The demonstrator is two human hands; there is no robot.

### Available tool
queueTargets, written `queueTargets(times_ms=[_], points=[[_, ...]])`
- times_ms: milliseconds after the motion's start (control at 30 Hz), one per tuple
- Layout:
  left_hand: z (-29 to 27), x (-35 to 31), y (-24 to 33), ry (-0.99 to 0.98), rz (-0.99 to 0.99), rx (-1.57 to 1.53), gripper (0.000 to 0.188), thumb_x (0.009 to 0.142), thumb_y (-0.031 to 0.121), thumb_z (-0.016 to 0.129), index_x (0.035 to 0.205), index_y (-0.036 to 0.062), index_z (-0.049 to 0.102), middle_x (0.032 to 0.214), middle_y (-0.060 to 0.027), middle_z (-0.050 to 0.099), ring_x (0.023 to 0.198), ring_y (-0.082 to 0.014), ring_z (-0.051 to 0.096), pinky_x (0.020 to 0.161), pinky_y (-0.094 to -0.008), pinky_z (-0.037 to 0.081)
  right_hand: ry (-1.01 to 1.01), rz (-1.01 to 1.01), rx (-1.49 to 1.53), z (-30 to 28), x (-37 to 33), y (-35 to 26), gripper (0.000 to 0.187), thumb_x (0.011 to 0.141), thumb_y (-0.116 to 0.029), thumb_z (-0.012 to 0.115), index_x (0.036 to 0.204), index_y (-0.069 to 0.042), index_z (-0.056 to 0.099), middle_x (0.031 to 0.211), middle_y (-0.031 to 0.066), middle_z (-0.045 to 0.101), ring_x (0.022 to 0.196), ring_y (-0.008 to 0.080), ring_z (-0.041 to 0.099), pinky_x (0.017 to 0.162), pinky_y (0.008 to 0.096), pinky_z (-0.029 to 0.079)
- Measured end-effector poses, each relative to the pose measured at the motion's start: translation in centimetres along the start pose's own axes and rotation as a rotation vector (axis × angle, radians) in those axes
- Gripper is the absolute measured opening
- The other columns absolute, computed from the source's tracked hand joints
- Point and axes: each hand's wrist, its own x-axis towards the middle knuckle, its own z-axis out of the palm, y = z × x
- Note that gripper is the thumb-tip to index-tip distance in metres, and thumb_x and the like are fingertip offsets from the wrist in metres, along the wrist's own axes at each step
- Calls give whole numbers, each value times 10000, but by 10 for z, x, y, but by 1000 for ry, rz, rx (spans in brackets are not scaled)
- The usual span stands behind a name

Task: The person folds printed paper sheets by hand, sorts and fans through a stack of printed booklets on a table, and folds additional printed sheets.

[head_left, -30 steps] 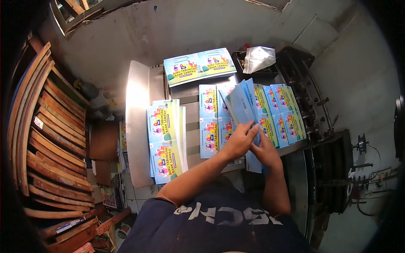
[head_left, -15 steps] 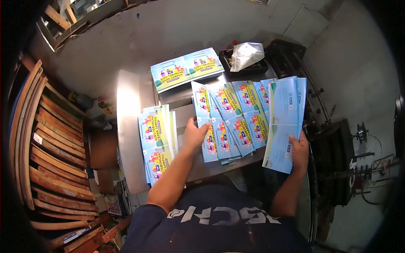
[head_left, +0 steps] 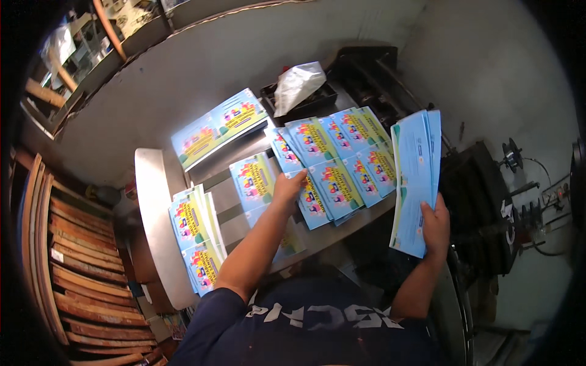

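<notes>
Right hand (head_left: 434, 227): closed around the lower edge of a sheaf of light-blue printed sheets (head_left: 415, 177), thumb across the front. Sheaf held off the right edge of the metal work table (head_left: 152, 201), upright, long axis running bottom to top with a slight lean to the right; plain blue backs toward the camera, green band along the left margin. Exact sheet number in the sheaf not countable; at least three edges fanned at the top.

Left hand (head_left: 288, 186): fingers bent, resting flat on the fanned row of covers (head_left: 332, 161), gripping nothing visibly. Covers blue with yellow and green cartoon panels, overlapped like shingles, roughly eight to ten showing, long axes pointing up and left.

Single cover (head_left: 251, 180): flat, just left of that hand.

Left stack (head_left: 195, 235): near table edge, two panels per sheet.

Far stack (head_left: 218, 127): laid crosswise against the wall.

Black tray (head_left: 305, 100): one, with crumpled white plastic bag (head_left: 297, 82) on it.
</notes>
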Motion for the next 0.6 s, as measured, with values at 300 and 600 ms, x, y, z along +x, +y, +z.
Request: queueTargets(times_ms=[300, 600], points=[[30, 21, -18, 96, 62, 154, 227, 870, 124, 690, 1065, 12, 657, 897, -57, 681, 749, -165, 627, 684, -322, 509, -194, -205, -1010, 71, 149, 39, 480, 883, -56, 477, 1358, 6, 458, 1180, 278, 609, 987, 461, 635, 880, 513, 509], [-51, -68, 22, 300, 295, 424, 302, 861, 140, 628, 1115, -25, 632, 982, -89, 695, 864, -169, 654, 773, -321, 519, -326, -307, -1120, 93, 143, 77, 538, 885, -180, 571, 1363, 35, 452, 1342, 244, 524, 1213, 407, 519, 1004, 472, 453]])
